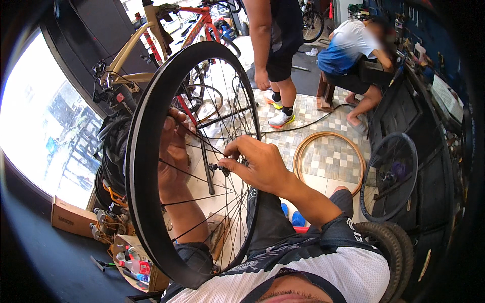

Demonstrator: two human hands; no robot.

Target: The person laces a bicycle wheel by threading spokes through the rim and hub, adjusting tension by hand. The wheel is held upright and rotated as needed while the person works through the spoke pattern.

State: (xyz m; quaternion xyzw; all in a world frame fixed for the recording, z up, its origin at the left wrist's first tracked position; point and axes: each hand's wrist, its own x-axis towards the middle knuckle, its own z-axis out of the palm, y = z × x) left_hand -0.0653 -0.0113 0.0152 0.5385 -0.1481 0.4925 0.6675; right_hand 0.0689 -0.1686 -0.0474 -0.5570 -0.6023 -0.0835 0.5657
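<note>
A black deep-rimmed bicycle wheel stands upright in front of me, tilted, with thin black spokes running to its small hub. My left hand reaches up behind the spokes at the rim's inner left side. Its fingers are curled around the outer part of a spoke, partly hidden by the rim. From the right, my right hand comes over the wheel's far edge, thumb and index finger pinched together just above the hub, on a spoke. That spoke slants between both hands.
Bikes on stands, including a tan frame, fill the far left. One person stands ahead; another sits bent at the right bench. Tan hoops lie on the tiles. A dark wheel leans right; a bottle box sits lower left.
</note>
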